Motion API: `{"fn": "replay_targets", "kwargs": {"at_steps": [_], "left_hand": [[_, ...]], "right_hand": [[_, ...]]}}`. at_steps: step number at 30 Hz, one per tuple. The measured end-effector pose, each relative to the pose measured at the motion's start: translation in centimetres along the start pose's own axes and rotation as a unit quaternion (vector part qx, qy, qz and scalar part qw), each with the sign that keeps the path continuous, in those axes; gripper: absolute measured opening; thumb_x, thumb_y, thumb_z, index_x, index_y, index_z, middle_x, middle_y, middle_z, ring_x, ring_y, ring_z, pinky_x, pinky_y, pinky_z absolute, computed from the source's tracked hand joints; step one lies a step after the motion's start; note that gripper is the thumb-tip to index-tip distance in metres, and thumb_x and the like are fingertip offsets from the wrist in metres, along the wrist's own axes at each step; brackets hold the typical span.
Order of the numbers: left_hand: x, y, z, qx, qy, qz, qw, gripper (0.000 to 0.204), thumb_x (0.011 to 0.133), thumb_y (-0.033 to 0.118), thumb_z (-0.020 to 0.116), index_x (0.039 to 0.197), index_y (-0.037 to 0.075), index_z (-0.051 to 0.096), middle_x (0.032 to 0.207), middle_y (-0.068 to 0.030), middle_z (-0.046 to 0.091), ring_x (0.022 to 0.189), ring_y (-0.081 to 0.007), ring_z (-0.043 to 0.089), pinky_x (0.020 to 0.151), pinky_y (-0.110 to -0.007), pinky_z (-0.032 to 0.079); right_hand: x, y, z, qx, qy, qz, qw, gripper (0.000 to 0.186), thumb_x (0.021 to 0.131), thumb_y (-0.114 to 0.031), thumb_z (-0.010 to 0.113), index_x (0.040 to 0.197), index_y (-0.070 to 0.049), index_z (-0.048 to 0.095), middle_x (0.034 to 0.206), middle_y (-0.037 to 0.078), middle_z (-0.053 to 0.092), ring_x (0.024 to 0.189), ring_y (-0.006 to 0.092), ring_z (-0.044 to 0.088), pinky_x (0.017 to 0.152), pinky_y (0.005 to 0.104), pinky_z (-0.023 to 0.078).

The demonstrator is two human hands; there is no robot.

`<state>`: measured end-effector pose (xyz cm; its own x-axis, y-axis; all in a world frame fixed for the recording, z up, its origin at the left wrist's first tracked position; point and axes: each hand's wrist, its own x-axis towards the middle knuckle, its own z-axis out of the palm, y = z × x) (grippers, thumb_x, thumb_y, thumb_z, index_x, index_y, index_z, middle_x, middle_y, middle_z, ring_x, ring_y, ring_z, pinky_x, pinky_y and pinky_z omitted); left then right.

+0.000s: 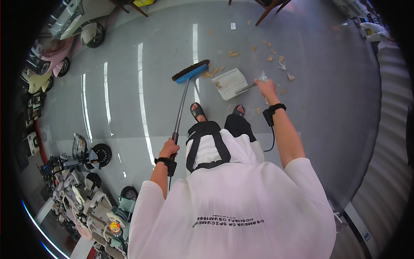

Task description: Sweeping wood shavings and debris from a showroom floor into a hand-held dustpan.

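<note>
My left hand [168, 149] is wrapped round the dark grip of a long-handled broom [182, 103]. Its blue head with dark bristles [192, 74] rests on the floor ahead of my feet, just left of some brown scraps [208, 74]. My right hand [267, 90] is closed on the grey handle of a white dustpan [230, 92], which lies on the floor with a few brown bits in it. A crumpled whitish piece [262, 77] shows beside my right fingers; whether I hold it cannot be told.
More brown scraps [270, 58] and a crumpled white piece [282, 65] lie beyond the dustpan. A small white card [233, 26] is farther off. Scooters [92, 35] line the left side, with bikes [101, 156] at lower left. Chair legs [267, 13] stand at the far edge; a ridged grey surface [394, 108] borders the right.
</note>
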<state>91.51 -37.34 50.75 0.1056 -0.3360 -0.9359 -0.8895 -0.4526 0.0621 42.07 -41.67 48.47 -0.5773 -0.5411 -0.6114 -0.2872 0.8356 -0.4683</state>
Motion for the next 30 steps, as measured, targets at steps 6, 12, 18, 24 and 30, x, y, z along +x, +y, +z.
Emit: {"fn": "replay_targets", "kwargs": {"at_steps": [6, 12, 18, 24, 30], "left_hand": [[-1.5, 3.7, 2.9, -0.021, 0.016, 0.009, 1.0, 0.035, 0.075, 0.007, 0.053, 0.108, -0.003, 0.046, 0.074, -0.015, 0.061, 0.052, -0.0227, 0.062, 0.045, -0.035, 0.049], [-3.1, 5.0, 3.1, -0.068, 0.0, 0.003, 0.998, 0.032, 0.071, 0.003, 0.055, 0.101, -0.002, 0.045, 0.069, -0.0116, 0.056, 0.05, -0.0208, 0.057, 0.046, -0.035, 0.048], [-4.0, 3.2, 1.3, -0.068, -0.056, -0.003, 0.996, 0.029, 0.071, 0.004, 0.053, 0.099, -0.001, 0.045, 0.068, -0.0116, 0.055, 0.048, -0.0208, 0.057, 0.044, -0.036, 0.046], [-4.2, 0.5, -2.0, -0.086, -0.116, 0.01, 0.989, 0.035, 0.069, 0.004, 0.056, 0.101, 0.0, 0.042, 0.066, -0.009, 0.051, 0.048, -0.0188, 0.054, 0.043, -0.034, 0.045], [-4.4, 2.2, -8.2, -0.128, -0.156, 0.003, 0.979, 0.038, 0.068, 0.002, 0.061, 0.101, -0.001, 0.042, 0.066, -0.0068, 0.051, 0.049, -0.016, 0.052, 0.043, -0.032, 0.046]], "right_hand": [[1.2, 3.3, 1.1, -0.02, -0.023, -0.063, 0.998, 0.045, 0.078, -0.04, 0.071, 0.073, 0.004, 0.064, 0.052, 0.01, 0.056, 0.042, 0.0219, 0.056, 0.044, 0.0361, 0.045], [-0.1, 1.0, 5.8, -0.049, -0.055, -0.031, 0.997, 0.045, 0.079, -0.039, 0.067, 0.095, 0.003, 0.068, 0.097, 0.023, 0.068, 0.096, 0.0394, 0.064, 0.081, 0.0455, 0.051], [-0.5, -1.7, 7.9, -0.052, -0.068, -0.008, 0.996, 0.043, 0.082, -0.037, 0.065, 0.102, 0.001, 0.067, 0.105, 0.025, 0.065, 0.101, 0.042, 0.061, 0.084, 0.0465, 0.05], [0.7, -2.7, 8.5, -0.075, -0.037, -0.02, 0.996, 0.042, 0.082, -0.037, 0.065, 0.097, 0.002, 0.068, 0.1, 0.026, 0.065, 0.099, 0.0427, 0.061, 0.082, 0.0467, 0.05], [0.7, -3.6, 8.3, -0.081, 0.004, -0.04, 0.996, 0.041, 0.08, -0.039, 0.067, 0.092, 0.001, 0.069, 0.09, 0.025, 0.067, 0.092, 0.0423, 0.063, 0.075, 0.0464, 0.049]]}}
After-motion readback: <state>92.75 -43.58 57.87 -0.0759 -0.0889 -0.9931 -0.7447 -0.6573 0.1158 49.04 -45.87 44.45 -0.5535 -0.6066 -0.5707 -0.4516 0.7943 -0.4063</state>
